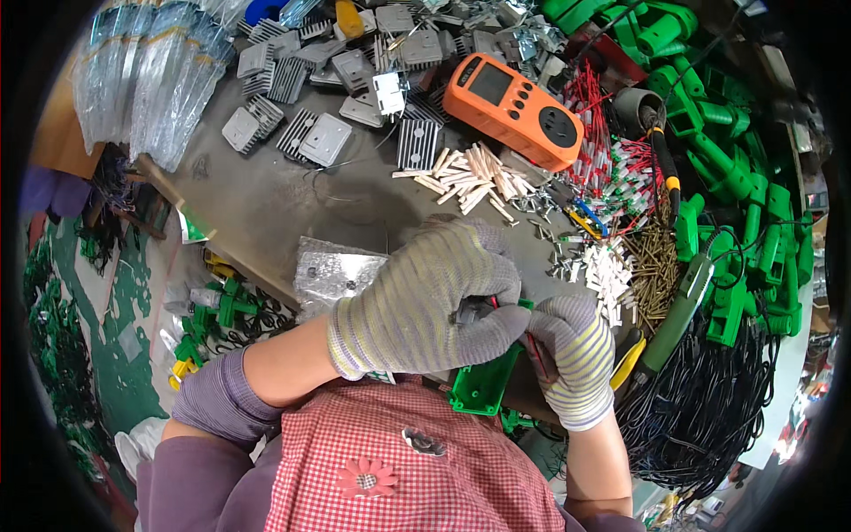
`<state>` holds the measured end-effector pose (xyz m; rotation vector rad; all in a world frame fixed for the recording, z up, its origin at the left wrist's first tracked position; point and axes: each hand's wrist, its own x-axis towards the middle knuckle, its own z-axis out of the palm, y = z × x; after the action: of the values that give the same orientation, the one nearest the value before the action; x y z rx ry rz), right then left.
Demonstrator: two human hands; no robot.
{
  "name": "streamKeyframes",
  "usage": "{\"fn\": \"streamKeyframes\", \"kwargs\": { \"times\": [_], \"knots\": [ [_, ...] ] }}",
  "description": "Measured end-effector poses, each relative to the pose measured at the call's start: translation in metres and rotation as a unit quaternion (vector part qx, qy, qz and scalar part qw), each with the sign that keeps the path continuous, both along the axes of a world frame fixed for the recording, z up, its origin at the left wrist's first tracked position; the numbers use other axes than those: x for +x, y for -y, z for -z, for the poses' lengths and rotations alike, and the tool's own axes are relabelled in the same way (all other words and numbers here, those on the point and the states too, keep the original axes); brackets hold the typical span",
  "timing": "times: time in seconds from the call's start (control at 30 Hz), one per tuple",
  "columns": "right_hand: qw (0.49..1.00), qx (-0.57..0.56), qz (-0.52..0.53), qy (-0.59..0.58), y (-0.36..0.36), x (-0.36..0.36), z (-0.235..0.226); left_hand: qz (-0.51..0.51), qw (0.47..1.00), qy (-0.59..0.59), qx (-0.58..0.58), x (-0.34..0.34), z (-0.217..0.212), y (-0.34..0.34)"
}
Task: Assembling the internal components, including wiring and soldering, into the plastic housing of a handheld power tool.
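Both my hands wear grey striped knit gloves and meet low over the front edge of the bench. My left hand [434, 301] is curled closed around a green plastic housing [483, 387], whose open hollow side faces up below my thumb. Between the left fingers a small dark grey part and a bit of red show, mostly hidden. Close beside it on the right, my right hand [574, 359] is closed, with a thin red wire [536, 353] at its fingertips. The wire's far end is hidden by the gloves. A bubble-wrap packet [332, 273] lies beside my left wrist.
Finned grey metal blocks [324, 139] and an orange meter [514, 108] lie at the back. Pale tubes [479, 177], screws [654, 266] and white pieces [607, 275] are heaped mid-right. Green housings [731, 168], a green-handled tool [678, 324] and black cables [700, 408] fill the right.
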<state>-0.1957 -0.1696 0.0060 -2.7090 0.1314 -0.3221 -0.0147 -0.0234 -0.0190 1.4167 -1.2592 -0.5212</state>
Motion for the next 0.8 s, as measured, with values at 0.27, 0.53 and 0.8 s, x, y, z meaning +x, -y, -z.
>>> {"fn": "streamKeyframes", "kwargs": {
  "times": [0.27,0.53,0.8],
  "knots": [
    [0.996,-0.023,0.03,-0.077,-0.004,0.006,-0.007,-0.008,0.998,-0.05,-0.028,0.002,0.0,-0.001],
    [0.988,-0.054,0.028,-0.144,-0.008,0.014,-0.013,0.009,0.997,-0.069,-0.025,0.004,0.001,-0.002],
    [0.997,0.06,0.051,0.009,-0.007,0.001,-0.005,-0.014,0.987,-0.085,-0.136,0.001,0.0,-0.012]
  ]
}}
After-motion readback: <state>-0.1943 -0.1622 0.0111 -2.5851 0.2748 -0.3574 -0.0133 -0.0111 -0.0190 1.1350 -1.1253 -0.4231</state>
